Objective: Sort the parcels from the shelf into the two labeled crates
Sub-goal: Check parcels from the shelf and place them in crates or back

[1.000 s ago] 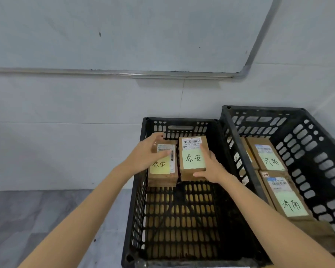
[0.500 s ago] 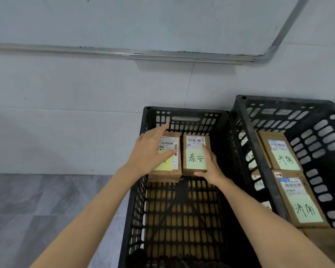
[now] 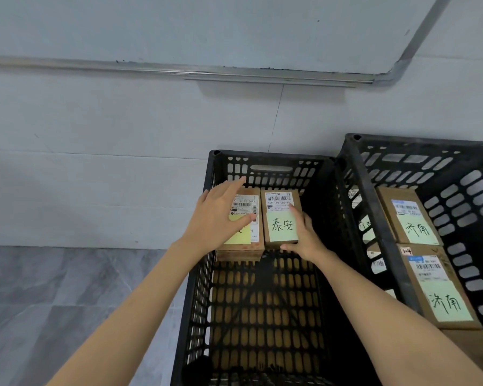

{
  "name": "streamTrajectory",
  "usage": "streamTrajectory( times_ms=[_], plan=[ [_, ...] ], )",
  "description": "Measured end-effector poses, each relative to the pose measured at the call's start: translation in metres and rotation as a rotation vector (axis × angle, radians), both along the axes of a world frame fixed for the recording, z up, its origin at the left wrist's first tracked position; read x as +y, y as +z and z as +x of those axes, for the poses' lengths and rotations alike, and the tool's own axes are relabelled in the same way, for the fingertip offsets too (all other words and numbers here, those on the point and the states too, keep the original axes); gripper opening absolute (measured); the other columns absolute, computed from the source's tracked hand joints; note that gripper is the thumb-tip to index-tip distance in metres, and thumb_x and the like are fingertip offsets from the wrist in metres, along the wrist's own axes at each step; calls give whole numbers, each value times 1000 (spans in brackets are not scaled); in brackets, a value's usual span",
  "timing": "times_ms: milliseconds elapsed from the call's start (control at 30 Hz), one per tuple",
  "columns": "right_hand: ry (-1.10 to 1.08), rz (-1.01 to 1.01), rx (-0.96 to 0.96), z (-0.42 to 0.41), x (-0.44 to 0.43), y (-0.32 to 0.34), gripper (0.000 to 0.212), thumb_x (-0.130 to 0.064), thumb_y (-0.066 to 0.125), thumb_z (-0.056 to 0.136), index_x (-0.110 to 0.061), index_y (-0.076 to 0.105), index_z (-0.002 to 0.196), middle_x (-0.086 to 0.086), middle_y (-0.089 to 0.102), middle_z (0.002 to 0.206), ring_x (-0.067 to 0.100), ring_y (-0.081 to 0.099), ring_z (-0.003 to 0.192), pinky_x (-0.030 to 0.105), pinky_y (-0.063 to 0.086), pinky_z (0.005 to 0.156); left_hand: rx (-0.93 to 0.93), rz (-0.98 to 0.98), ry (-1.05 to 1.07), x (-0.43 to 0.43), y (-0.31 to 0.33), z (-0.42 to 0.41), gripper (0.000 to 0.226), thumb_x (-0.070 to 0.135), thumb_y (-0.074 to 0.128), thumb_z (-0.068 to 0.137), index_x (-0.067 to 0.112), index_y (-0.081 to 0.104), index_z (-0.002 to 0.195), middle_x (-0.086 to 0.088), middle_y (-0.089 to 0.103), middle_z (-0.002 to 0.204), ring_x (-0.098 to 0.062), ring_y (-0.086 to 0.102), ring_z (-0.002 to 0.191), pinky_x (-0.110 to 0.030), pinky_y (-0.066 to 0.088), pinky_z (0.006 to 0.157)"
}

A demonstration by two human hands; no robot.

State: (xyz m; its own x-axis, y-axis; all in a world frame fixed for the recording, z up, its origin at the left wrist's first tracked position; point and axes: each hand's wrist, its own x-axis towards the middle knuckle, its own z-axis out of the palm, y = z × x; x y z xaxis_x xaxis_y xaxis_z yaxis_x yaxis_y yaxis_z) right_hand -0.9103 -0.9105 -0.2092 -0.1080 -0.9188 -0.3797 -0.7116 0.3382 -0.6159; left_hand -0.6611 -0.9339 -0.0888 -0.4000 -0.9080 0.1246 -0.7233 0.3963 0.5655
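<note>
As left hand, right hand touch parcels | abutting (far crate end)

Ahead of you stands a pale grey-white wall, faced in large panels. Faint level seams cross it and one thin upright seam runs down its middle. On the upper part hangs a wide, light board edged by a metal frame. The lower rail runs from the far left to a rounded corner on the right, where the frame turns upward at a slant. Under the rail sits a narrow ledge, which throws a soft shadow on the wall below. To your near left, the floor is grey tile with a marbled pattern, and it meets the wall in a straight line. The light is even and dim, without glare.
</note>
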Motion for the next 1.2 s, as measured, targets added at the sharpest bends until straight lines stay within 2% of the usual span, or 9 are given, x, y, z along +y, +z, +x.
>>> streamTrajectory(
  times_ms=[300,500,600,667,733,800,867,1000,1200],
  plan=[
    [-42,7,20,7,3,-2,118,-3,76,80,-40,-8,154,10,10,155,31,30,139,49,29,116,-9,-34,13,12,3,3,76,49,62,88,27,26,151,1,39,152,-16,28,143,-43,17,118],
    [-8,157,180,7,-3,18,124,-6,80,77,-40,-11,154,15,-13,162,38,22,145,47,32,114,-42,-22,18,16,5,4,75,49,61,88,25,27,151,0,38,152,-17,29,142,-44,18,118],
    [21,182,198,3,-8,41,121,-4,80,75,-32,-5,156,21,5,161,40,22,144,44,30,113,-47,-10,37,19,13,2,75,50,60,88,25,27,151,0,39,152,-18,30,142,-44,19,118],
    [63,171,201,2,-10,62,107,-7,77,77,-21,6,157,24,26,153,39,30,140,40,35,109,-51,-17,48,23,21,2,74,51,59,89,25,27,151,-1,40,151,-18,31,142,-45,20,118],
    [82,90,187,4,-8,86,86,-10,72,84,-13,21,154,20,40,146,33,41,133,36,41,105,-41,-21,61,29,32,3,74,51,58,89,24,27,151,-1,40,151,-18,32,141,-47,21,117],
    [100,-62,150,13,-2,112,74,-17,67,90,-10,28,153,16,39,151,29,37,139,38,34,113,-20,-21,89,42,44,8,75,52,58,89,23,27,151,-1,39,152,-18,33,141,-49,24,117],
    [142,-203,131,26,10,140,75,-27,65,93,-14,25,155,10,30,159,25,28,146,37,25,118,4,-26,140,61,56,16,76,52,58,89,24,26,152,-1,39,152,-20,34,140,-49,26,116],
    [273,-377,86,61,44,194,82,-45,62,92,-23,18,157,3,23,162,20,24,148,41,24,119,29,-66,258,110,78,42,76,53,57,89,22,27,151,-2,40,151,-21,35,140,-48,26,115],
    [549,-532,121,124,116,260,81,-51,55,95,-27,10,158,1,7,166,18,5,152,45,14,123,-29,-148,474,209,114,93,78,53,57,90,22,21,153,-1,34,154,-20,30,142,-44,25,115]
  ],
)
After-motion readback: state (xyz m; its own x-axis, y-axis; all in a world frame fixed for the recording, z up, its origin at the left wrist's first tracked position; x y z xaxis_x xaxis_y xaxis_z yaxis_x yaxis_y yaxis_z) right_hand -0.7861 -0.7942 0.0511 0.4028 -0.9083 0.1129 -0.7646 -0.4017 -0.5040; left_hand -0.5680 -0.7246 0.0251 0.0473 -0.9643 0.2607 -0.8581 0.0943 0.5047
